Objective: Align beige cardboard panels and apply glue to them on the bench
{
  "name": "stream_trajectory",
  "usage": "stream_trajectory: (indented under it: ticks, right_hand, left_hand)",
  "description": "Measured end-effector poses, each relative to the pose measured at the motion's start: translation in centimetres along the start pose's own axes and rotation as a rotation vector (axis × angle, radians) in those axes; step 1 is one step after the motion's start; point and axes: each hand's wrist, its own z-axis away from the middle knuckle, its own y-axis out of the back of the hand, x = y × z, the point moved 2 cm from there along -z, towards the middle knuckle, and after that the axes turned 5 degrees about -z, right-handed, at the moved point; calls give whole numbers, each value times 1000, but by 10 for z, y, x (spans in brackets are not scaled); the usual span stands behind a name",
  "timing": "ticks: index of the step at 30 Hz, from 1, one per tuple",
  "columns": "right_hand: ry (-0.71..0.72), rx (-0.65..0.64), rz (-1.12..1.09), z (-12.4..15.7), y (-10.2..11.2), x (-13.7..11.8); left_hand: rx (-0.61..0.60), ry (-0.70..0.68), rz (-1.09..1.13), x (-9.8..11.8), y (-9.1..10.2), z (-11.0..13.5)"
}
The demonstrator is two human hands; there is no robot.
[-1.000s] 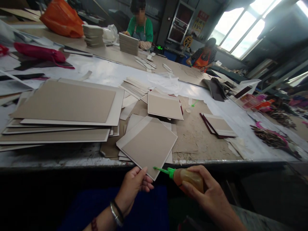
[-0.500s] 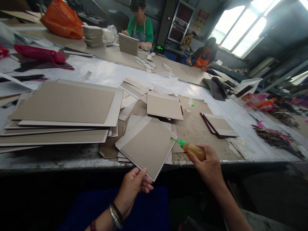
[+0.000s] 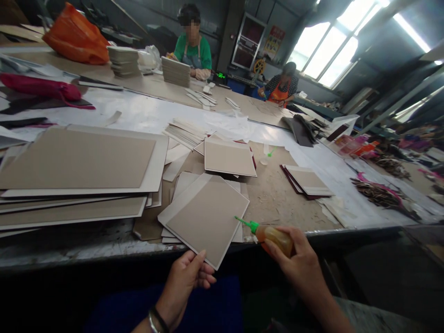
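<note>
My left hand (image 3: 189, 273) pinches the near edge of a square beige board (image 3: 211, 212) with a pale border, thumb on top and fingers beneath. The board lies turned on a pile of similar sheets and juts past the table edge. In my right hand (image 3: 298, 254) is a glue bottle (image 3: 275, 241) with amber liquid and a green nozzle. The nozzle's tip is at the board's right edge; whether it touches cannot be told. Behind the board lies another stack of beige boards (image 3: 229, 157).
Large boards (image 3: 79, 157) are piled at the left. A small stack with dark red edges (image 3: 307, 179) lies at the right. Pale strips (image 3: 183, 132) sit farther back. Two people work across the table, one in green (image 3: 192, 51), one in an orange apron (image 3: 279, 90).
The glue bottle's tip has moved along the board's right edge toward me. My left hand keeps its hold on the board. The whole view has shifted slightly.
</note>
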Motion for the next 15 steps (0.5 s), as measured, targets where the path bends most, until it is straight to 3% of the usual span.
stream_trajectory:
  ticks: [5, 15]
  right_hand:
    - [37, 20, 8, -15, -5, 7]
    - [-91, -279, -106, 25, 2, -21]
  left_hand:
    - [5, 7, 6, 3, 0, 2]
    - [-37, -1, -23, 2, 1, 1]
